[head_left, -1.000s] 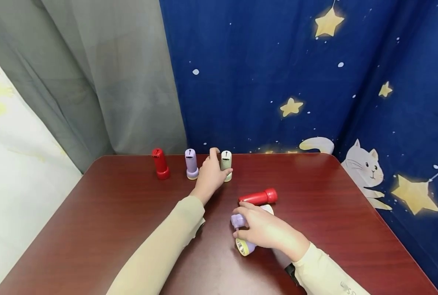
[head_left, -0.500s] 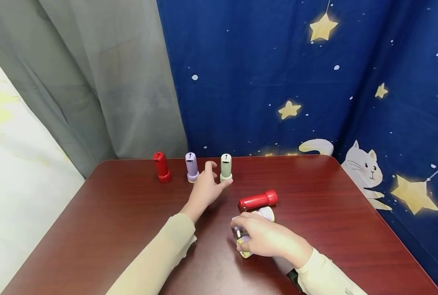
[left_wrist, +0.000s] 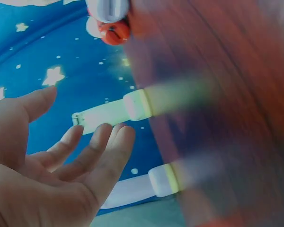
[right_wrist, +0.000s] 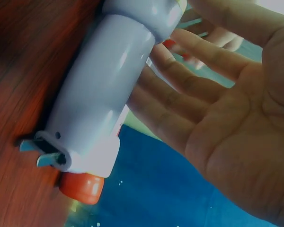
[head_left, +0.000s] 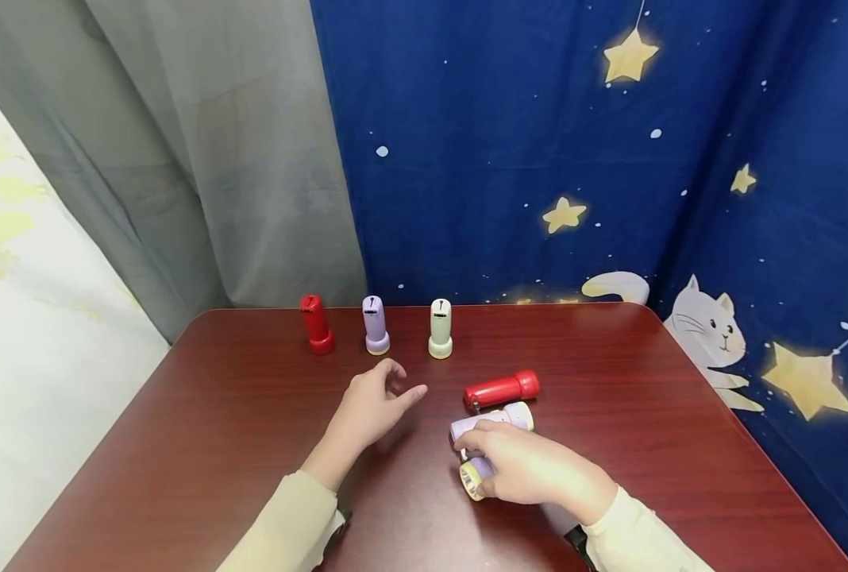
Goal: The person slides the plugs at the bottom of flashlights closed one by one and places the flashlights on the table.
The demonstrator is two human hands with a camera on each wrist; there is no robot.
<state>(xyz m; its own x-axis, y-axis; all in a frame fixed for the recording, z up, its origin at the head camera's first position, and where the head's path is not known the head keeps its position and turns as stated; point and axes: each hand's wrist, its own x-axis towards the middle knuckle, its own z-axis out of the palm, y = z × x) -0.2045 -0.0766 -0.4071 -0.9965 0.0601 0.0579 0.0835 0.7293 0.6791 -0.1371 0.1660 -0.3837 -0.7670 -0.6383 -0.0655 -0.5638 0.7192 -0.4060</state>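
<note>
My left hand (head_left: pixel 367 405) hovers over the middle of the table, fingers loosely spread and holding nothing. Beyond it stand a red flashlight (head_left: pixel 317 326), a purple flashlight (head_left: pixel 375 326) and a pale green flashlight (head_left: pixel 441 329), heads down. My right hand (head_left: pixel 534 465) holds another purple flashlight (head_left: pixel 478 470) between thumb and fingers, its yellow-rimmed head towards the left. In the right wrist view two plug prongs stick out of this flashlight's (right_wrist: pixel 99 90) tail; some fingertips are hidden behind its body. Just beyond lies one more purple flashlight (head_left: pixel 518 415).
A second red flashlight (head_left: pixel 503 389) lies on its side, right beside the purple ones. The dark red table (head_left: pixel 217 445) reaches back to a blue star-patterned curtain (head_left: pixel 481 159) and a grey curtain (head_left: pixel 267 159).
My left hand has left the pale green flashlight, which stays upright, and has drawn back towards me and to the left. My right hand has shifted only slightly at the purple flashlight.
</note>
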